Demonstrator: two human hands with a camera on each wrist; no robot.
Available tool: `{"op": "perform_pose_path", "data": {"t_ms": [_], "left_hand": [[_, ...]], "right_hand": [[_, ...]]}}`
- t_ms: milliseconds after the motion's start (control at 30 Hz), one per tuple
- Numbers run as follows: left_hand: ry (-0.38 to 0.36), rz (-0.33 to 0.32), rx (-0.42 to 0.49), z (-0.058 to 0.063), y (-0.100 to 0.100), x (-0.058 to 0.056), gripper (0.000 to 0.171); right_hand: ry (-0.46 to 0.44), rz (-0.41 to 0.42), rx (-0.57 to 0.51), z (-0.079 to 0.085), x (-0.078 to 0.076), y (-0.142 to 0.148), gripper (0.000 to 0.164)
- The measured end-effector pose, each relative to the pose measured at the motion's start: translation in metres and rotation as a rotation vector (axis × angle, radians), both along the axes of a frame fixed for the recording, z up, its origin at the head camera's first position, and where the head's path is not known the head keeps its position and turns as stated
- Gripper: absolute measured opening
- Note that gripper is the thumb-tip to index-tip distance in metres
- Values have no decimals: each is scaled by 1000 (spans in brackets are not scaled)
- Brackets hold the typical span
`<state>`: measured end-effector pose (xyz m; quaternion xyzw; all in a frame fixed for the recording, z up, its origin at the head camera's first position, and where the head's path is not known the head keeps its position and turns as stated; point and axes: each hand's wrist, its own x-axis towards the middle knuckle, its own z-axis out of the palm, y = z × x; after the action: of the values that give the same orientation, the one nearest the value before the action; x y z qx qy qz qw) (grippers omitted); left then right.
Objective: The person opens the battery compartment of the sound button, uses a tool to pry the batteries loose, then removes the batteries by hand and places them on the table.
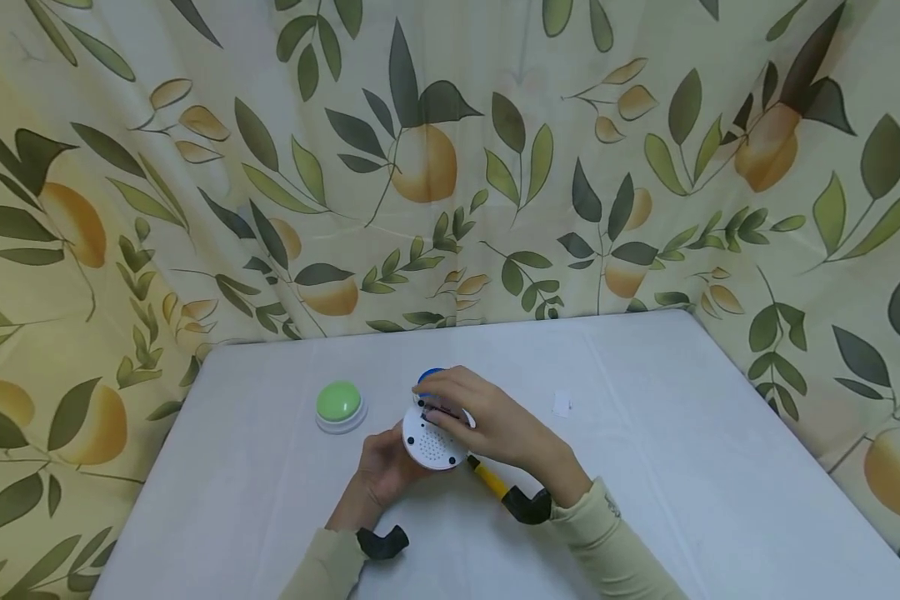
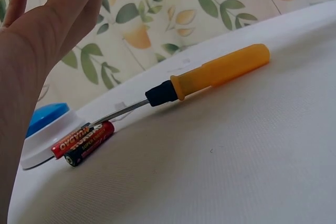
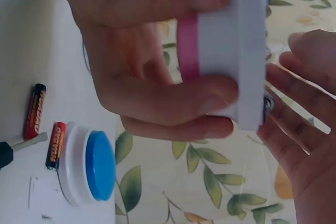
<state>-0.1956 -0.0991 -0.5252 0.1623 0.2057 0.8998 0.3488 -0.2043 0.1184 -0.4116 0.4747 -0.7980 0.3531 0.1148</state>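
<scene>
My left hand (image 1: pixel 385 468) grips a round white push-button with a pink top (image 3: pixel 188 51), its fingers wrapped round the side. The button's underside (image 1: pixel 429 450), with speaker holes and dark screw spots, faces up in the head view. Over that underside lies my right hand (image 1: pixel 495 417), its fingers fairly straight and touching near the battery compartment. A small silvery round end (image 3: pixel 269 102) shows at the underside beside these fingers; whether it is a battery cannot be made out. The right hand covers most of the compartment.
On the white table (image 1: pixel 255 500) lies a yellow-handled screwdriver (image 2: pixel 220 72), its tip by two AA-type batteries (image 2: pixel 89 142). Beside them stands a blue-topped button (image 3: pixel 100 166). A green-topped button (image 1: pixel 338 402) stands left, and a small white piece (image 1: pixel 562 404) lies right.
</scene>
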Motion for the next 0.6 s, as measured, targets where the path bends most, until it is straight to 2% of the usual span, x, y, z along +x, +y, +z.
{"op": "perform_pose_path", "data": {"t_ms": [167,400,600], "left_hand": [[-5,26,-40,-1,2,0,52],[-27,52,-34,-1,3,1,54],[-48,78,-51,1,5,0,56]], "right_hand": [[-2,-11,66,-1,3,-4,36],[135,3,83,1,5,-7,31],[150,-1,83,3,6,-5,26]]}}
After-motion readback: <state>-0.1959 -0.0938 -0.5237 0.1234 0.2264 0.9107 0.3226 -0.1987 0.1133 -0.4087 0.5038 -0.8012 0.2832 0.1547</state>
